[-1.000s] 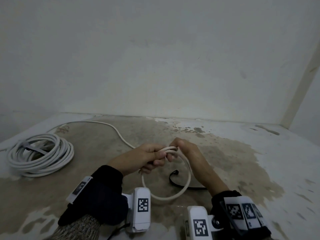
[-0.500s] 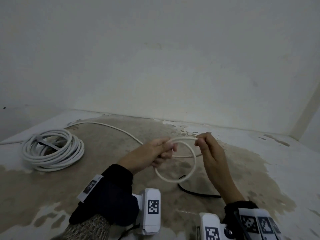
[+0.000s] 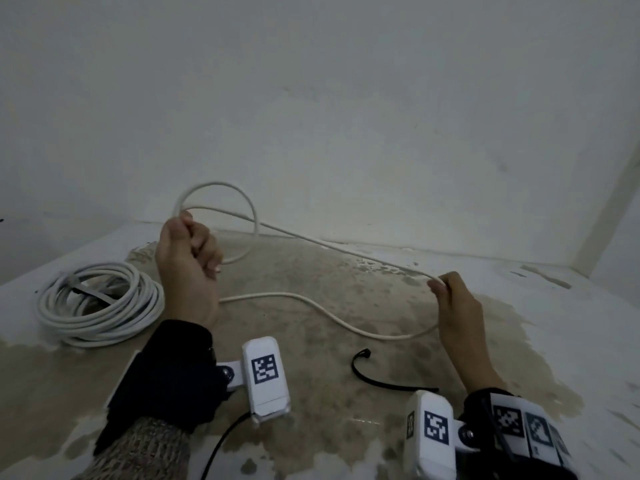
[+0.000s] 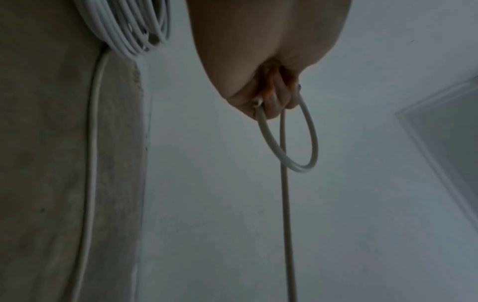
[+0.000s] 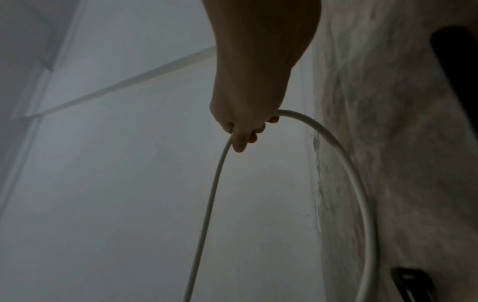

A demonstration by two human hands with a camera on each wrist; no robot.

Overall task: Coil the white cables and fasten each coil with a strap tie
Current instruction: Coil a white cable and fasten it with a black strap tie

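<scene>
My left hand [image 3: 188, 249] is raised at the left and grips a small loop of white cable [image 3: 242, 202]; the left wrist view shows the loop [image 4: 305, 147] hanging from the curled fingers [image 4: 274, 102]. From the loop the cable runs taut to my right hand [image 3: 446, 289], which pinches it [image 5: 214, 194] between thumb and fingers [image 5: 240, 137]. Past the right hand the cable slack [image 3: 311, 303] curves back across the floor. A black strap tie [image 3: 377, 379] lies on the floor between my wrists.
A finished white coil [image 3: 100, 306] bound with a grey tie lies on the stained floor [image 3: 311, 427] at the left. A pale wall [image 3: 346, 116] rises close behind, with a corner at the right.
My hands have drawn apart: the left rose up and left with the loop, the right slid out along the cable to the right, pulling a length taut between them.
</scene>
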